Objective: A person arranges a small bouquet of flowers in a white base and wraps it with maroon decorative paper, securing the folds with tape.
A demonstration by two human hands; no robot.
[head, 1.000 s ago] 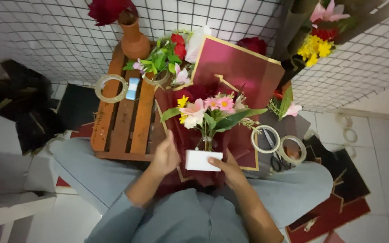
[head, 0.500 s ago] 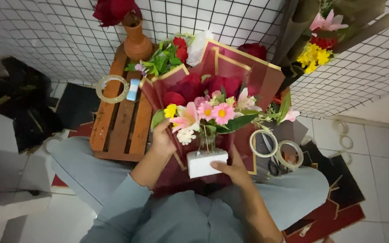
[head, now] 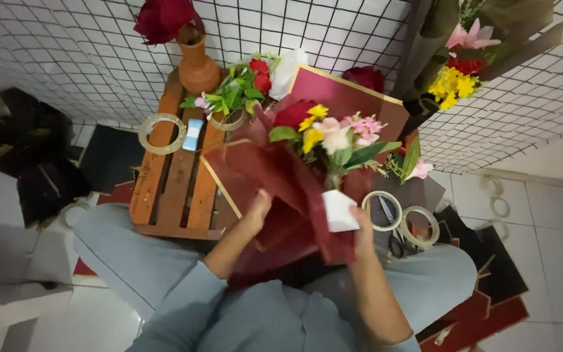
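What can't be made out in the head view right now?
- Left hand fingers: tucked behind the red wrap.
- Bouquet stems: covered by the wrap and the white block.
- Right hand grip on the block: fingertips behind it.
- Scissors: mostly under the tape rolls.
- Vase flower: cut by the top edge.

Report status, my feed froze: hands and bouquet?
Left hand on dark red wrapping paper. Right hand holds bouquet's white base. Tape rolls beside right hand.
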